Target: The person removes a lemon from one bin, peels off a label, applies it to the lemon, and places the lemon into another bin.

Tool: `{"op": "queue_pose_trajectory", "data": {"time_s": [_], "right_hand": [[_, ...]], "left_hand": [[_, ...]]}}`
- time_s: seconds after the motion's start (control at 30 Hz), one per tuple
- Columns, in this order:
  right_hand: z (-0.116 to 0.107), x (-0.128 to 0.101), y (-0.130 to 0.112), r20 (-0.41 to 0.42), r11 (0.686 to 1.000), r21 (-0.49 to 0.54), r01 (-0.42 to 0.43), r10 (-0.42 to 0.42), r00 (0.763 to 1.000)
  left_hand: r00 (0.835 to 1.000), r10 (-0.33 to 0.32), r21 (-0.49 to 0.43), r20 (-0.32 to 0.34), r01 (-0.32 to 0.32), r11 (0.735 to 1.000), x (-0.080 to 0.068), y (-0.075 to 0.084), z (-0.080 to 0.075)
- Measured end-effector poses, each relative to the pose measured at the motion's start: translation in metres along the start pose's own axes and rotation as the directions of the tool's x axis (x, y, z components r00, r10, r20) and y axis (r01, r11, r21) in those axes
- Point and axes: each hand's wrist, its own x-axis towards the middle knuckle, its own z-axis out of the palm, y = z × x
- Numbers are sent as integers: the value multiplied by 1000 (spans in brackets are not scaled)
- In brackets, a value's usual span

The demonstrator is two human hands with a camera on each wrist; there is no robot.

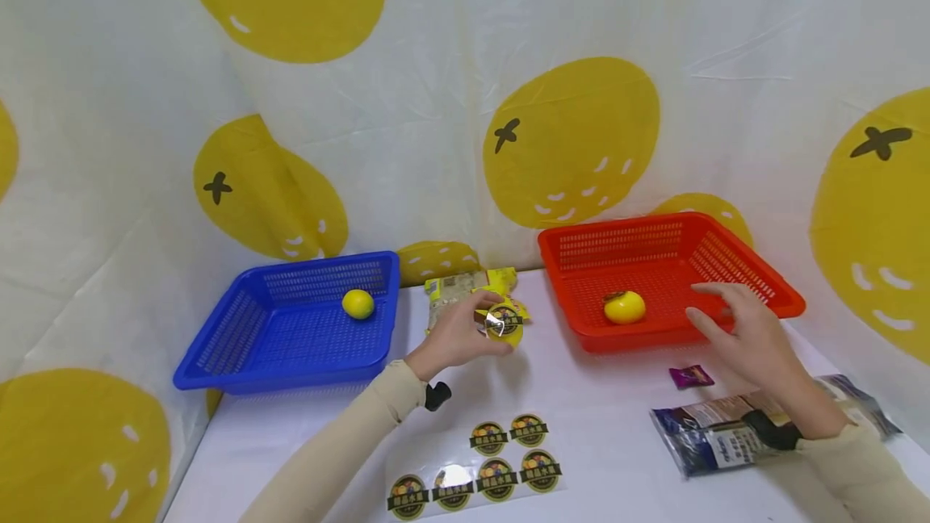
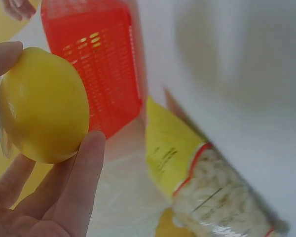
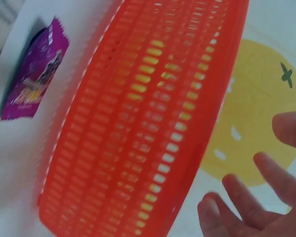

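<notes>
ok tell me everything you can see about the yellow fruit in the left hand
The yellow fruit is round, smooth and glossy, like a plastic lemon. A round dark sticker shows on its face in the head view. The left hand grips it with curled fingers, above the white table, between the blue basket and the red basket.

Open desk (image 1: 610,426) between blue basket (image 1: 218,361) and red basket (image 1: 785,297), narrowed at the back by snack bag (image 1: 458,289). Front lane blocked by sticker sheet (image 1: 479,466); right side crowded by purple sachet (image 1: 690,377) and dark packet (image 1: 719,434).
</notes>
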Motion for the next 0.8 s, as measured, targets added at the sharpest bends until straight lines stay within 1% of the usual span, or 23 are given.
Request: {"op": "queue_pose_trajectory", "data": {"time_s": [0.13,0.37,0.53,0.73,0.8], "right_hand": [[-5,3,11,12,998,-31,-58,59,998],[-10,6,30,32,987,-93,-133,136,990],[-12,4,41,43,979,-121,-163,169,985],[-16,4,49,55,974,-137,-179,188,981],[-17,3,51,52,973,-140,-182,190,980]], "left_hand": [[1000,22,21,11,-23,1000,10,7,-4],[999,24,-5,27,-24,1000,28,19,-7],[998,45,27,42,-46,999,42,30,-4],[995,77,14,58,-77,997,61,42,2],[996,66,16,62,-67,998,67,45,5]]}}
